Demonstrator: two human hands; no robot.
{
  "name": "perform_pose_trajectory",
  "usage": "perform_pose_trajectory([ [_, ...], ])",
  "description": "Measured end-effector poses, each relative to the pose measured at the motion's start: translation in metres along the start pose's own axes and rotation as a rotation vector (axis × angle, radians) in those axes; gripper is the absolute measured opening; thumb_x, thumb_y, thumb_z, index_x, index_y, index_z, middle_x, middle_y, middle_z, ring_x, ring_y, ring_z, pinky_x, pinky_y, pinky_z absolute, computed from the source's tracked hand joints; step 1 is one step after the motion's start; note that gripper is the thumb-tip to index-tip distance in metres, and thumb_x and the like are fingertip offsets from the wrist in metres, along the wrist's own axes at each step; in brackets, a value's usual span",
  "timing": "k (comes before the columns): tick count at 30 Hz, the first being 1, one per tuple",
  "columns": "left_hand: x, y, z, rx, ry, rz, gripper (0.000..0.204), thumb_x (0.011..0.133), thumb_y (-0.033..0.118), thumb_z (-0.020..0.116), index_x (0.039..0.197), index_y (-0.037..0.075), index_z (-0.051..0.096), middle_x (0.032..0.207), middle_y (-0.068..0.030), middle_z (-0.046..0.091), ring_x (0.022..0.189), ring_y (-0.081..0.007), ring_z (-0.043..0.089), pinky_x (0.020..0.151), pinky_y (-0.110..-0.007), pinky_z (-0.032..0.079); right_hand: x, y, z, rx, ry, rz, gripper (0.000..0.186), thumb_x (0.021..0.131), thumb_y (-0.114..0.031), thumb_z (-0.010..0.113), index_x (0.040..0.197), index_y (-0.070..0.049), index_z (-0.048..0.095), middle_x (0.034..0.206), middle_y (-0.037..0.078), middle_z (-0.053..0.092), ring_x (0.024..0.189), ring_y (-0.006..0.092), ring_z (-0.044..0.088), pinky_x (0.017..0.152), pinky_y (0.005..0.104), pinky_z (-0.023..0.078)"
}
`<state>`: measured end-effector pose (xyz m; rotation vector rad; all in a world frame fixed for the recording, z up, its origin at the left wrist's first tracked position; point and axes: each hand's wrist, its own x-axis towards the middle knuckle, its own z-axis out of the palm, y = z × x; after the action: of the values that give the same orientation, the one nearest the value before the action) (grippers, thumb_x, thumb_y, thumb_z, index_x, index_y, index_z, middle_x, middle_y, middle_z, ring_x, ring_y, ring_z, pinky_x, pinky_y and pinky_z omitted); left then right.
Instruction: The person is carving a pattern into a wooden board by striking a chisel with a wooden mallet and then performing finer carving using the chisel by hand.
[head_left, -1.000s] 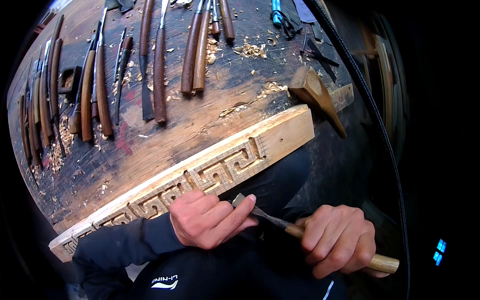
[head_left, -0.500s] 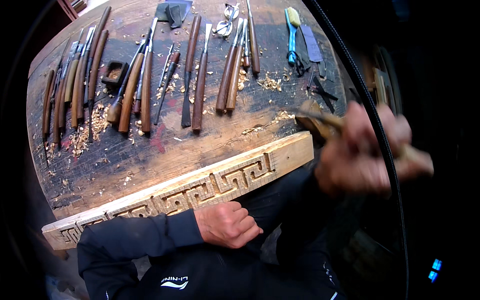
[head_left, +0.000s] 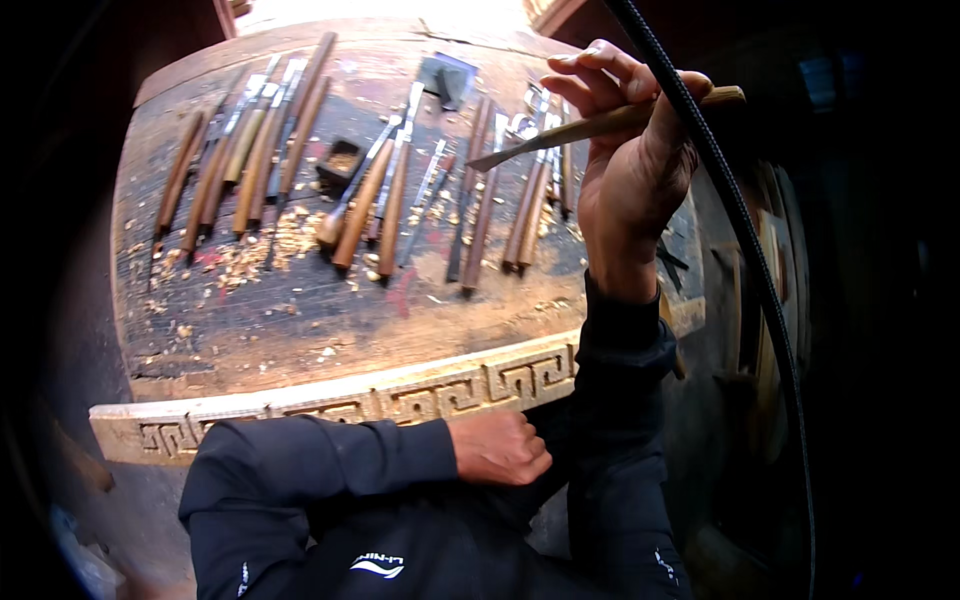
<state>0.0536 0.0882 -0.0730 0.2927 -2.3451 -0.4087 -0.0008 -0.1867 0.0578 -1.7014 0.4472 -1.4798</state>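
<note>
Resting near your body, your left hand (head_left: 498, 448) is curled into a loose fist just below the carved wooden strip (head_left: 400, 398) — its grip closed on nothing that shows — where a second ago it lay on the strip itself, steadying the blade. That strip, pale wood with a key-fret pattern cut along its face, lies along the near edge of the worktop (head_left: 300, 310), so the piece has stayed put while both hands have left it. Your right hand (head_left: 625, 160) has made the bigger move: a second ago it was low beside the left hand, pushing the chisel (head_left: 600, 125) into the fret; now it is lifted well above the worktop, fingers wrapped firmly around the wooden handle, the blade pointing left in the air. Cutting has stopped for the moment, then — the tool is off the wood and up over the spare tools. Beyond the strip, wood chips (head_left: 255, 255) are scattered on the worktop, and farther back the row of wooden-handled chisels (head_left: 370, 195) lies side by side, with a small dark box (head_left: 340, 165) among them.
</note>
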Motion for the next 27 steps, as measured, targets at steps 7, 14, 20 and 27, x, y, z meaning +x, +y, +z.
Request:
perform_pose_trajectory([
  [7, -0.001, -0.001, 0.008, -0.09, -0.086, 0.019, 0.021, 0.095, 0.022, 0.066, 0.084, 0.004, 0.066, 0.073, -0.01, 0.067, 0.074, -0.0294, 0.075, 0.066, -0.044, 0.06, 0.016, 0.021, 0.108, 0.124, -0.108, -0.106, 0.055, 0.119, -0.058, 0.048, 0.108, -0.008, 0.068, 0.112, 0.021, 0.083, 0.107, 0.0383, 0.085, 0.091, 0.0564, 0.073],
  [14, -0.012, -0.011, 0.016, -0.36, -0.109, 0.016, 0.037, 0.112, 0.031, 0.055, 0.086, 0.008, 0.066, 0.076, -0.0156, 0.064, 0.08, -0.0357, 0.073, 0.068, -0.048, 0.055, 0.009, 0.04, 0.158, 0.171, -0.11, -0.088, 0.061, 0.12, -0.057, 0.05, 0.112, 0.001, 0.071, 0.103, 0.02, 0.081, 0.098, 0.0365, 0.086, 0.087, 0.0533, 0.072],
  [20, -0.012, -0.007, 0.029, -0.699, 0.088, -0.092, 0.034, 0.113, 0.028, 0.055, 0.1, 0.0, 0.068, 0.105, -0.0212, 0.069, 0.106, -0.0409, 0.07, 0.096, -0.049, 0.056, -0.005, 0.048, 0.17, 0.284, -0.074, 0.054, 0.045, 0.115, -0.05, 0.064, 0.114, -0.006, 0.07, 0.099, 0.012, 0.081, 0.095, 0.0219, 0.084, 0.08, 0.041, 0.073],
  [27, -0.004, -0.004, 0.023, -0.383, -0.144, -0.1, 0.021, 0.105, 0.023, 0.064, 0.113, 0.004, 0.068, 0.101, -0.0133, 0.071, 0.106, -0.0333, 0.073, 0.097, -0.045, 0.058, -0.004, 0.039, 0.169, 0.282, -0.145, 0.144, 0.047, 0.114, -0.052, 0.064, 0.108, -0.007, 0.073, 0.098, 0.008, 0.08, 0.098, 0.0185, 0.082, 0.085, 0.0397, 0.069],
])
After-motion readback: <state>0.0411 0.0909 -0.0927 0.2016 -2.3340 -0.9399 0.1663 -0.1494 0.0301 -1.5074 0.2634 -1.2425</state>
